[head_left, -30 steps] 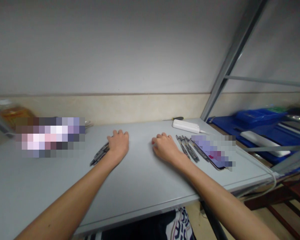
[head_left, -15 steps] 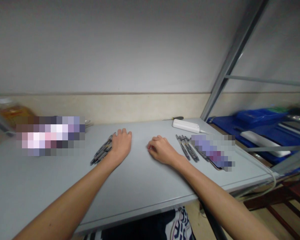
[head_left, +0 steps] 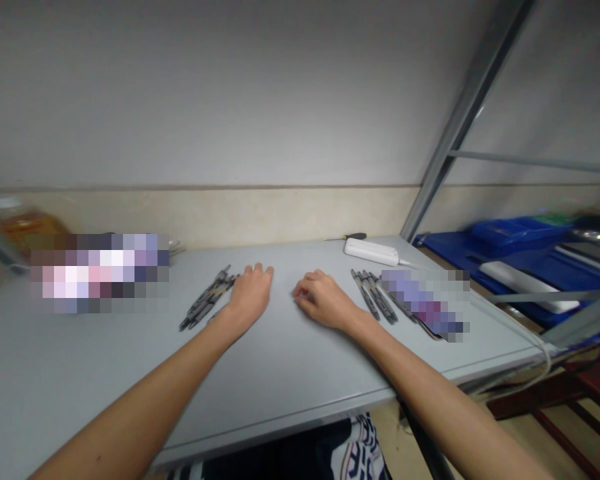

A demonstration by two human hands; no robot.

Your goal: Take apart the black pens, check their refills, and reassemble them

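pens (head_left: 206, 299) lay just left of my palm-down left hand (head_left: 251, 291), other pens (head_left: 380, 299) right of my curled right hand (head_left: 324, 300); their grip i couldn't tell.

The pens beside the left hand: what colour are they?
Those pens look mostly dark grey and black, seen in the head view, the only one.

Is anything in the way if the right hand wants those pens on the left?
Yes, the left hand is. It's between the right hand and the left-side pens, right next to those pens.
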